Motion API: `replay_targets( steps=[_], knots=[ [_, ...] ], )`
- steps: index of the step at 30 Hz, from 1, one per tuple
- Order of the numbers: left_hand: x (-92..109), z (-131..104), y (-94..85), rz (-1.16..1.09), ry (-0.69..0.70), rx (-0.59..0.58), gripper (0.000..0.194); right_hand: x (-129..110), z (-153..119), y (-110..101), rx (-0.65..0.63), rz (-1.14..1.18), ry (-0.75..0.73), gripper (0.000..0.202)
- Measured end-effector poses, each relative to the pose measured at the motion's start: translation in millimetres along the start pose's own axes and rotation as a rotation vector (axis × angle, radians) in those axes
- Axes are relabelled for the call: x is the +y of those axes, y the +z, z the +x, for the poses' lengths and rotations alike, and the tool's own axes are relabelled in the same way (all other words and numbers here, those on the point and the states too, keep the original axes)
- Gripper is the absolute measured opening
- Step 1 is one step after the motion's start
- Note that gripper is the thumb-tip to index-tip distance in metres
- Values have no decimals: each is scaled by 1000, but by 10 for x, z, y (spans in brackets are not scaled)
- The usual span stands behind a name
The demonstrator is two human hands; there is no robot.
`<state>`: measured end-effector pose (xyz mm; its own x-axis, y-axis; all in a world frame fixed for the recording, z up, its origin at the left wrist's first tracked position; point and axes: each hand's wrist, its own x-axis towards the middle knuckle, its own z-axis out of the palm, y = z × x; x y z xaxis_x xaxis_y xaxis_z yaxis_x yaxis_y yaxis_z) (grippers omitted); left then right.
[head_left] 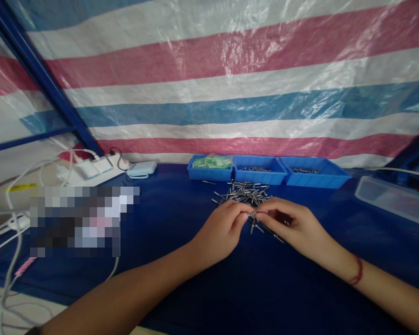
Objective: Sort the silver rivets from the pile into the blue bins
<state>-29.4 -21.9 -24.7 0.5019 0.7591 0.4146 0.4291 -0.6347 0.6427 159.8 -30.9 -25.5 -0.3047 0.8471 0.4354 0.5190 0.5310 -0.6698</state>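
My left hand (221, 230) and my right hand (295, 223) meet over the near side of a loose pile of thin metal pins (244, 191) on the dark blue table. Thumb and forefinger are pinched together on each hand. Between the fingertips is a small thin metal pin (252, 213), gripped from both sides; most of it is hidden by the fingers. Several pins stick out under my right hand. A single pin (208, 182) lies apart, close to the left blue bin (209, 175).
Behind the pile stand a middle blue bin (260, 177) and a right blue bin (317, 181), both with pins. Green-tinted packets (212, 161) fill the left bin. A clear plastic tray (393, 202) lies right. Left are a power strip (99, 168), cables and a light-blue device (142, 169).
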Motion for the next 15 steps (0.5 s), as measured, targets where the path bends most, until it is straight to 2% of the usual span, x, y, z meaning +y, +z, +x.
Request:
replay_targets(
  steps=[10,15],
  knots=[
    [56,9,-23,-120,-87,-52,15,-69,9,18,42,211,63,15],
    [66,13,-44,-135,-78,-62,14,-101,9,11,70,254,64,13]
  ],
)
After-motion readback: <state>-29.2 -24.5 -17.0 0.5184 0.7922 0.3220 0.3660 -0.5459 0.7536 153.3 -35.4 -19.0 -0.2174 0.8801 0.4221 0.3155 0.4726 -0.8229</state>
